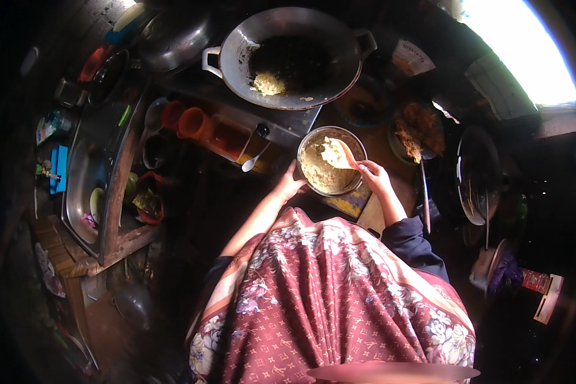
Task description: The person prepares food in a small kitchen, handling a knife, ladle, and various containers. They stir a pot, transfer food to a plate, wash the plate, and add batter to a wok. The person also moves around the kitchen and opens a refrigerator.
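Observation:
My left hand grips the left side of a round metal bowl, its fingers curled round the wall. Inside lies a thick, pale yellow batter. A light-coloured spoon is pinched in my right hand at the bowl's right edge. Its head carries a lump of the same batter over the bowl. Beyond the bowl sits a wide wok with dark oil in its bottom. One pale batter portion rests at the oil's near left edge.
Right of the bowl, a container holds browned fried food, with a long-handled utensil beside it. Orange containers and a white spoon stand to the left. A metal sink is farther left, a large lid-like pan far right.

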Available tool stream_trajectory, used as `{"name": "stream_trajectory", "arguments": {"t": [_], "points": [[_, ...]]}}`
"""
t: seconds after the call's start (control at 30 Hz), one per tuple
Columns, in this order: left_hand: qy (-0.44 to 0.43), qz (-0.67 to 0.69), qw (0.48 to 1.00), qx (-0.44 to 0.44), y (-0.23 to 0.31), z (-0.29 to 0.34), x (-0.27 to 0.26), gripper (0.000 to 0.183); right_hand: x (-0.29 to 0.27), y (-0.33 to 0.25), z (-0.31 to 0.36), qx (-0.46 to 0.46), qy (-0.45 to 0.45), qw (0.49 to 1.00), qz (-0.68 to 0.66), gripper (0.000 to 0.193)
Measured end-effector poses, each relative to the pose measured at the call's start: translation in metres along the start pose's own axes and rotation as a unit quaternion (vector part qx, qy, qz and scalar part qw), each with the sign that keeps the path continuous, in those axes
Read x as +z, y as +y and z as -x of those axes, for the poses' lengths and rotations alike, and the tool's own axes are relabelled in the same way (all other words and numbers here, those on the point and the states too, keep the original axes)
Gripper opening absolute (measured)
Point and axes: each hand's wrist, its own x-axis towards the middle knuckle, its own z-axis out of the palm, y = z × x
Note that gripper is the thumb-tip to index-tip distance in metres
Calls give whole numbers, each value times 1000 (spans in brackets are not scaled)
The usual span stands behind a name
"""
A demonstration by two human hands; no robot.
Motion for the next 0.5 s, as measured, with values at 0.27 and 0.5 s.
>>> {"name": "stream_trajectory", "arguments": {"t": [0.27, 0.5], "points": [[-66, -13, 994, -82, 25, 18, -55, 63, -9, 8, 8, 51, 20, 998, 6, 27], [27, 56, 992, -108, 27, 59, -99, 53, -12, 3, 30, 153, 14, 987, -55, 27]]}}
